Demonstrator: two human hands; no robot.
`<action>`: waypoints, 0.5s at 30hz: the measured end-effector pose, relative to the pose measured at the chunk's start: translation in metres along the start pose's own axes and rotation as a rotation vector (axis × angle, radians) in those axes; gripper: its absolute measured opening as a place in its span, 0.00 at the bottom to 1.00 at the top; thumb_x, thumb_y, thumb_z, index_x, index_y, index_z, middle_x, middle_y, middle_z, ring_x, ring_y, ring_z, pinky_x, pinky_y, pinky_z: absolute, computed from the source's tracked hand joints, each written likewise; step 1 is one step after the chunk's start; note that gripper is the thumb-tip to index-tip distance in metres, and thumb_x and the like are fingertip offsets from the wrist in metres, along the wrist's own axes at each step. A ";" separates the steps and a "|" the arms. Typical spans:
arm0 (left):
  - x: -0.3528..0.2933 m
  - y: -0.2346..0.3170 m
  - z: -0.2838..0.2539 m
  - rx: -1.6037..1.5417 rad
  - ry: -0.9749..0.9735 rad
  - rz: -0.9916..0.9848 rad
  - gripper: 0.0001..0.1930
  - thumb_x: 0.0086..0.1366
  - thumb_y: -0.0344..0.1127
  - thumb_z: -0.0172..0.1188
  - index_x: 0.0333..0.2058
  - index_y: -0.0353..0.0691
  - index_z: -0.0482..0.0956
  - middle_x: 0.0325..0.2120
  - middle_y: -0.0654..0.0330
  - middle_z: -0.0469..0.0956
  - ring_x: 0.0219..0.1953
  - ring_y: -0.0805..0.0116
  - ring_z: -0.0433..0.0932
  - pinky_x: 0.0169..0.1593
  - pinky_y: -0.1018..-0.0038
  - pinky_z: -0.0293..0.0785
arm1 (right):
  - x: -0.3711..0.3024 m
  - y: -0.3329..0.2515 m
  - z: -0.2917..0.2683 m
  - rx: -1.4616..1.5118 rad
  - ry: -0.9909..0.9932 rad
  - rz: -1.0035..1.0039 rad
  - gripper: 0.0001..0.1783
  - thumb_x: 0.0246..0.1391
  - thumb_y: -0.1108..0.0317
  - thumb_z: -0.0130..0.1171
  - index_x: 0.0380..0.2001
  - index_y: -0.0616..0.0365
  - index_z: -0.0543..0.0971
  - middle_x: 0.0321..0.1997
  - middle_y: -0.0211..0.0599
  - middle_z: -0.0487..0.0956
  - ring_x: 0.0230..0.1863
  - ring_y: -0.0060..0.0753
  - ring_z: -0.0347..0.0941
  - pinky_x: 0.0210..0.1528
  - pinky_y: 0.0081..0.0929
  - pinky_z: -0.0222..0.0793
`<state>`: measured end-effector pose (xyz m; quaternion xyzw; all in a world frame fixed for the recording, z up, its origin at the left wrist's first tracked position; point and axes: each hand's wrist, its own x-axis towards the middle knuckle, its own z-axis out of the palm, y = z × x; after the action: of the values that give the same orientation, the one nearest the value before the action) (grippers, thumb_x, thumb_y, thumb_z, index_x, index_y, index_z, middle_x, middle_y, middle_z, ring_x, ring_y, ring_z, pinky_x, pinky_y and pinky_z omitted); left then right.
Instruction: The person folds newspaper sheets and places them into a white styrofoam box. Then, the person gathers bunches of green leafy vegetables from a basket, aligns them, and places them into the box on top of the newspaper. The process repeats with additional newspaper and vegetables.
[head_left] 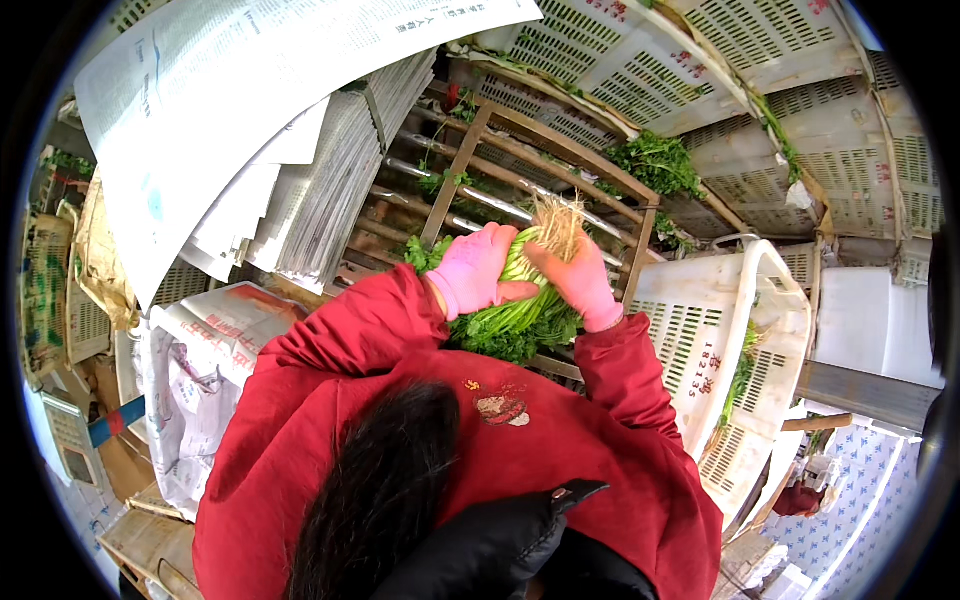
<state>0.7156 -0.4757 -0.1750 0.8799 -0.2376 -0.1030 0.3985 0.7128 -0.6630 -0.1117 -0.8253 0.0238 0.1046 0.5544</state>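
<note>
A bunch of coriander-like greens (515,325) is held in front of my chest, its tan roots (558,222) pointing away from me and its leaves hanging nearer my body. My left hand (478,270), in a pink glove, wraps round the stems from the left, thumb lying across them. On the other side my right hand (576,280), also pink-gloved, presses the stems just below the roots. The bunch is above a metal bar rack (468,165), where a few loose sprigs lie.
A stack of newspapers (335,190) stands to the left, with a large loose sheet (250,90) over it. At right is a white slatted crate (690,325) holding some greens. More crates (790,125) line the far side, with a heap of greens (655,165) beside them.
</note>
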 end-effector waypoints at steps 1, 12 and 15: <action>-0.002 0.009 -0.003 0.050 0.019 0.011 0.47 0.51 0.65 0.68 0.56 0.30 0.65 0.43 0.43 0.74 0.47 0.41 0.75 0.50 0.55 0.72 | -0.005 -0.001 0.004 -0.030 0.015 -0.029 0.24 0.48 0.59 0.72 0.46 0.60 0.79 0.40 0.34 0.83 0.41 0.24 0.77 0.47 0.27 0.73; -0.020 -0.011 -0.020 -0.183 0.269 0.273 0.32 0.56 0.39 0.60 0.61 0.37 0.69 0.47 0.43 0.76 0.50 0.44 0.75 0.56 0.60 0.71 | -0.009 0.001 -0.029 0.019 -0.020 -0.117 0.09 0.57 0.70 0.63 0.41 0.60 0.82 0.34 0.34 0.82 0.35 0.22 0.77 0.38 0.21 0.73; -0.071 -0.033 -0.024 -0.398 0.699 0.015 0.27 0.57 0.22 0.51 0.58 0.31 0.70 0.49 0.46 0.74 0.53 0.51 0.74 0.58 0.62 0.69 | -0.020 -0.103 -0.086 -0.436 0.201 -0.529 0.07 0.61 0.69 0.59 0.38 0.60 0.82 0.35 0.36 0.83 0.33 0.26 0.79 0.36 0.21 0.76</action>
<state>0.6739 -0.4054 -0.1842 0.7657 -0.0696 0.1615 0.6186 0.7219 -0.7044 0.0171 -0.9079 -0.1594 -0.1217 0.3680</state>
